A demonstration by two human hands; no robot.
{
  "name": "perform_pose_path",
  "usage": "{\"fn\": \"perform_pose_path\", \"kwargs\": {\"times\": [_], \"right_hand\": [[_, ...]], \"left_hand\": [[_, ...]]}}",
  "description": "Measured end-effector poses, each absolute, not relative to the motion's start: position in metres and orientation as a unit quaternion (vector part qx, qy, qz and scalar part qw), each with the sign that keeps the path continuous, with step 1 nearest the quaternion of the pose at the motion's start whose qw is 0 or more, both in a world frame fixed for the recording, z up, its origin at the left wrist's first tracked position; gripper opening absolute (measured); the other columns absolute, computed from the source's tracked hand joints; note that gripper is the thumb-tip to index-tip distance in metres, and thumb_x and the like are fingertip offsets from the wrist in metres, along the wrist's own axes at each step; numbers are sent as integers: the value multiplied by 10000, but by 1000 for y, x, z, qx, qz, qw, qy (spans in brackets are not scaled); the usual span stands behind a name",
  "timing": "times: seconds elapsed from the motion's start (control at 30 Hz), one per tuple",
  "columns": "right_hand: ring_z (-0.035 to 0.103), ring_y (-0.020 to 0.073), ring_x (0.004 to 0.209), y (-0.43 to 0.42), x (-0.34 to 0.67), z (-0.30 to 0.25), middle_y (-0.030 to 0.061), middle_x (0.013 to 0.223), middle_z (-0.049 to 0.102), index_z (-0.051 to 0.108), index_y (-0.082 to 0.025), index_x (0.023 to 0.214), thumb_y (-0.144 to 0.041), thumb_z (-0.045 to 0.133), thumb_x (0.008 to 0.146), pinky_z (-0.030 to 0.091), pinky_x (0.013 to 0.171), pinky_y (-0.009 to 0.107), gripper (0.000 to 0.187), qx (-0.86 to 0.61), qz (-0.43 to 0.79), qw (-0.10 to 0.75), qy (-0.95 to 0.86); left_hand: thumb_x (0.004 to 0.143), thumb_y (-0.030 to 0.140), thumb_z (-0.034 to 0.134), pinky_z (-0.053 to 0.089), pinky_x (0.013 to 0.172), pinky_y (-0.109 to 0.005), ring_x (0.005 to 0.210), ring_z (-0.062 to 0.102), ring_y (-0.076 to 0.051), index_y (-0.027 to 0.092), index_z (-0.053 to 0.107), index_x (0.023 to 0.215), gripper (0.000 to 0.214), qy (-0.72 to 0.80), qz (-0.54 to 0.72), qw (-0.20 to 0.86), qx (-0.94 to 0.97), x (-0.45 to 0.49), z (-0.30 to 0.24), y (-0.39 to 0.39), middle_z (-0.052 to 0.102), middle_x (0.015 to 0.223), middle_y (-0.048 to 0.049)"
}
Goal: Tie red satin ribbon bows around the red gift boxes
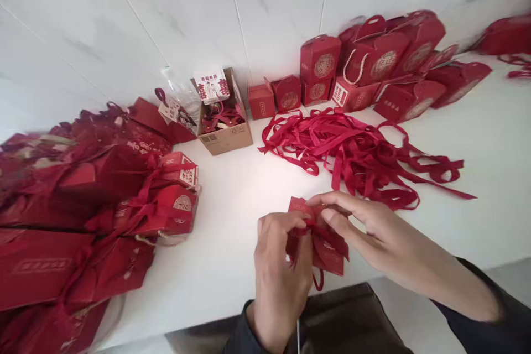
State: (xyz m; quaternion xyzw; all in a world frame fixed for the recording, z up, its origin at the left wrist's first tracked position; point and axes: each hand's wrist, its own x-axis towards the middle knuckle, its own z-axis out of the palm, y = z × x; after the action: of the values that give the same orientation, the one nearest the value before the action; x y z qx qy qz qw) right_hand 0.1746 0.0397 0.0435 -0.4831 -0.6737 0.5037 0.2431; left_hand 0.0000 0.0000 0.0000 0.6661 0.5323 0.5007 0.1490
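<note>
A small red gift box (pixel 333 263) with a red ribbon (pixel 326 237) across it is between my hands, near the front edge of the white table. My left hand (pixel 279 263) is closed, thumb and fingers pinching the ribbon at the box's left side. Coming in from the right, my right hand (pixel 375 229) has its thumb and fingers closed on the ribbon at the top of the box. The exact pinch points are partly hidden by the fingers. A thin red loop (pixel 318 281) hangs below the box.
Loose red ribbons (pixel 352 146) are heaped beyond my right hand. Ribbon-tied boxes (pixel 103 177) are piled on the left. Along the wall stand a cardboard box (pixel 228 142) of small items and more red gift boxes (pixel 319 69). The table (pixel 224 232) ends near my wrists.
</note>
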Motion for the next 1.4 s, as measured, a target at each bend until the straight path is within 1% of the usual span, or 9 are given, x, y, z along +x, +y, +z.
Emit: {"fn": "perform_pose_path", "kwargs": {"times": [0.13, 0.23, 0.47, 0.67, 0.87, 1.0, 1.17, 1.27, 1.4], "right_hand": [[721, 201, 1022, 44, 173, 47, 31, 1159, 757, 705, -281, 1198, -499, 509, 1065, 571, 697, 257, 322, -472, 482, 224, -703], [724, 184, 874, 45, 172, 50, -5, 1009, 770, 720, -281, 1082, -458, 514, 1065, 533, 651, 271, 272, -469, 479, 217, -709], [671, 148, 768, 44, 171, 53, -48, 894, 749, 707, -285, 959, -413, 544, 1056, 446, 611, 268, 229, -465, 480, 216, -712], [673, 157, 789, 47, 172, 54, -42, 917, 749, 691, -277, 941, -438, 534, 1058, 441, 622, 272, 254, -452, 491, 202, -716], [607, 133, 682, 49, 172, 53, -61, 820, 704, 675, -289, 929, -418, 568, 1036, 405, 556, 255, 198, -471, 504, 221, -690], [552, 120, 605, 49, 172, 53, -67, 785, 675, 659, -285, 917, -407, 562, 1027, 365, 513, 261, 190, -502, 471, 236, -686], [512, 121, 592, 50, 173, 50, -61, 782, 654, 642, -274, 905, -401, 557, 1012, 342, 506, 270, 187, -514, 431, 245, -700], [449, 114, 530, 50, 174, 48, -71, 732, 620, 647, -278, 914, -406, 553, 1010, 324, 485, 273, 186, -521, 423, 244, -700], [403, 111, 496, 50, 173, 47, -71, 726, 620, 650, -275, 917, -406, 542, 1008, 326, 474, 273, 193, -522, 421, 238, -703]], "left_hand": [[931, -33, 597, 512, 827, -271, 917, 643, -135, 214, 556, 971, 253, 471, 524, 89, 704, 0, -1, 4, 715, 999, -1], [938, -33, 596, 529, 800, -272, 936, 626, -146, 202, 579, 943, 236, 458, 536, 71, 706, -1, -2, 4, 689, 1028, -28], [907, -66, 604, 531, 781, -266, 914, 583, -144, 193, 594, 929, 260, 452, 548, 46, 702, -2, -7, 4, 619, 1004, -28], [903, -58, 617, 490, 747, -259, 907, 547, -141, 184, 606, 889, 243, 451, 549, 22, 704, -2, -7, 3, 556, 1016, -30], [873, -95, 609, 489, 739, -272, 898, 546, -149, 185, 628, 896, 282, 453, 543, 23, 707, -3, -8, 5, 555, 994, -33], [860, -82, 609, 481, 725, -295, 899, 554, -166, 204, 649, 955, 304, 456, 532, 34, 712, -3, -6, -2, 562, 994, -40], [862, 49, 563, 448, 795, -385, 871, 587, -190, 196, 602, 1063, 252, 445, 511, 113, 727, -6, 3, -16, 637, 959, -37], [935, 73, 521, 425, 773, -355, 786, 565, -160, 227, 588, 1056, 207, 517, 504, 136, 678, -8, 9, -19, 639, 850, 15], [982, 207, 586, 403, 796, -360, 829, 560, -178, 268, 618, 1022, 80, 602, 433, 166, 650, -10, 15, -10, 675, 918, 26]]}}
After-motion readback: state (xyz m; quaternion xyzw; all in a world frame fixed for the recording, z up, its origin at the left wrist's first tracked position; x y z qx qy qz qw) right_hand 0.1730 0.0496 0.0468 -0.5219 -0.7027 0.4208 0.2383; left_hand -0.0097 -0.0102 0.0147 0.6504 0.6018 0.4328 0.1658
